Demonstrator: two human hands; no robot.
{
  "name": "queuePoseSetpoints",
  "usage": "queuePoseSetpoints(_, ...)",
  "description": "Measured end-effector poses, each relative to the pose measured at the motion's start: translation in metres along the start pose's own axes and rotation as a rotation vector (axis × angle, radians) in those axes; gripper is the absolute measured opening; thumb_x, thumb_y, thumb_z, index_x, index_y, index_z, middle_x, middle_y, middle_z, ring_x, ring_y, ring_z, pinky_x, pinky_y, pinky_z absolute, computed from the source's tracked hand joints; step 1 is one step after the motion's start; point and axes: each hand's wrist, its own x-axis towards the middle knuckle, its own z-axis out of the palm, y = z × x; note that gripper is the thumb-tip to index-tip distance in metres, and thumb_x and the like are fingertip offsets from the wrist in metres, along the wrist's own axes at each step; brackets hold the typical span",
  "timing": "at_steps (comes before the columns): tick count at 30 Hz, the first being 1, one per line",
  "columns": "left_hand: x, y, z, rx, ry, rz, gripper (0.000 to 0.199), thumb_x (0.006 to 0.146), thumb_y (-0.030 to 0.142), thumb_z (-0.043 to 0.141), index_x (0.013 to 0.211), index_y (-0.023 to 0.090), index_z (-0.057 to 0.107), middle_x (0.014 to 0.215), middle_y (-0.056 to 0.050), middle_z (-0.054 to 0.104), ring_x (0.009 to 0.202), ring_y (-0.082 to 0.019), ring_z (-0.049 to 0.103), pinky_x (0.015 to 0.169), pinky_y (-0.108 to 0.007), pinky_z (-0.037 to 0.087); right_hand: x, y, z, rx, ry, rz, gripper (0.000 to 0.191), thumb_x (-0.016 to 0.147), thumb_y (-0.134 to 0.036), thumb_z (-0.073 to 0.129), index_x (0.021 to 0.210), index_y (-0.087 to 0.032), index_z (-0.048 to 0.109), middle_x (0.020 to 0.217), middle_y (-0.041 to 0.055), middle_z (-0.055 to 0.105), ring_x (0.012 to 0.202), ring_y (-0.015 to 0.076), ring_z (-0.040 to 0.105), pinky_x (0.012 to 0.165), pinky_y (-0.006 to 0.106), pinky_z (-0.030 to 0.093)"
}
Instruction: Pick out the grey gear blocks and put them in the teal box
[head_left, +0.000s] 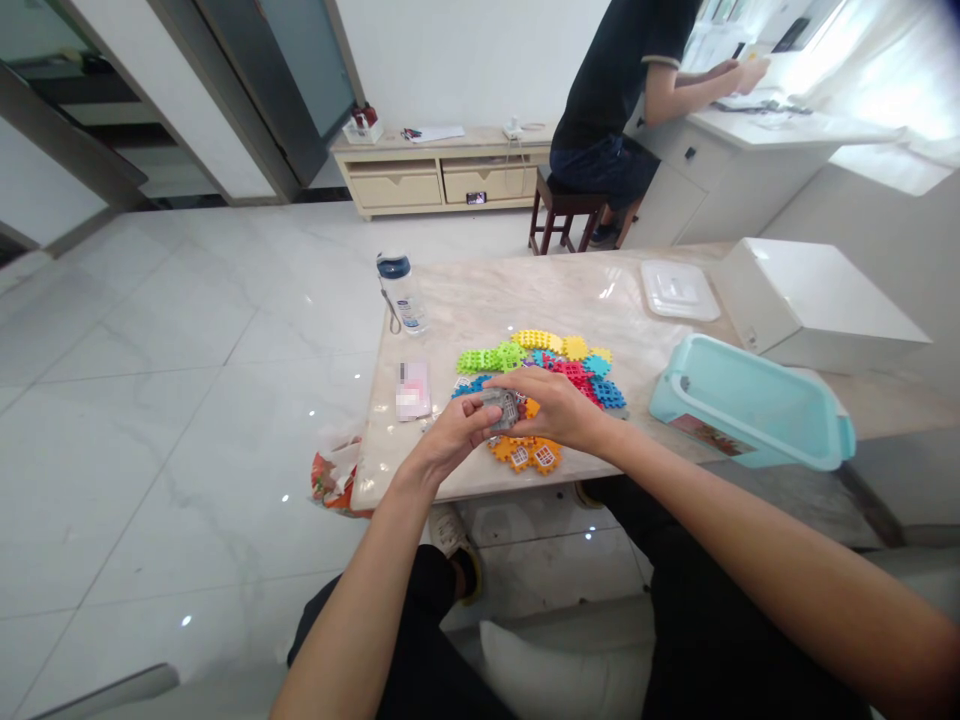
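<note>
Left hand (pixel 450 438), right hand (pixel 556 406); grey block (pixel 502 408)

I see water btl (pixel 401 295) w/ blue cap on marble tabletop (pixel 540 285), blurred pink card (pixel 413 390) nearby, teal plastic tub (pixel 750 405), white lid (pixel 679 289), white box (pixel 814 305); co-worker (pixel 607 120) on wooden stool (pixel 566 215) at white counter (pixel 757 125).

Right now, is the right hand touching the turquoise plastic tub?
Apart: the head view shows marble tabletop between the right hand and the turquoise plastic tub.
</note>
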Motion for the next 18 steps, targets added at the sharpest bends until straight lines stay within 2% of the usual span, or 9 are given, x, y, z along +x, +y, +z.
queuePoseSetpoints(7,-0.0022,0.0016,-0.0024,0.018,0.019,-0.025,0.057,0.065,0.046,0.105,0.104,0.011,0.083,0.100,-0.012,0.081,0.090,-0.021,0.075,0.087,-0.031,0.060,0.0019,-0.0012,0.0007,0.016,0.008,-0.043,0.054,0.093,-0.031,0.087,0.143,-0.021,0.069,0.136,0.0128,0.076,0.127,0.0268,0.073,0.110,0.043,0.058)
queuePoseSetpoints(14,-0.0038,0.0030,0.0033,-0.018,0.042,0.035,0.053,0.068,0.046,0.104,0.103,0.012,0.084,0.099,-0.011,0.081,0.087,-0.018,0.073,0.082,-0.027,0.057,0.0023,0.0038,0.0067,0.000,0.044,-0.062,0.054,0.091,-0.023,0.085,0.143,-0.022,0.069,0.135,0.0119,0.077,0.127,0.0273,0.072,0.110,0.044,0.058)
queuePoseSetpoints(18,-0.0035,0.0025,0.0055,-0.021,0.049,0.031,0.055,0.065,0.046,0.106,0.103,0.012,0.084,0.099,-0.011,0.081,0.087,-0.018,0.072,0.082,-0.026,0.056,0.0013,0.0075,0.0079,-0.024,0.029,-0.082,0.055,0.092,-0.023,0.084,0.145,-0.023,0.067,0.137,0.0120,0.076,0.128,0.0277,0.072,0.111,0.045,0.058)
